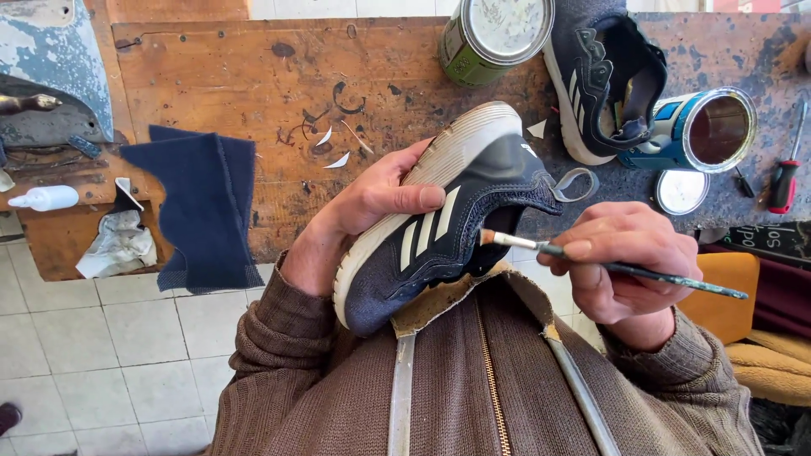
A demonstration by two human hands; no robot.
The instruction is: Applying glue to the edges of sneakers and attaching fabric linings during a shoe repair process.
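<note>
Against our chest, over the brown zip cardigan [473, 380], our left hand [363, 211] clasps a dark navy sneaker [448, 228] by its pale sole, thumb pressed on the upper beside the white stripes. Our right hand [625, 262] pinches a thin paintbrush [608, 266], bristles touching the shoe's collar. On the worn wooden workbench [253, 76] beyond: the matching sneaker [600, 76], an open blue tin [701, 131] beside its lid [680, 192], a green can [490, 34], a red-handled screwdriver [786, 169], navy fabric [203, 203] draped over the edge.
</note>
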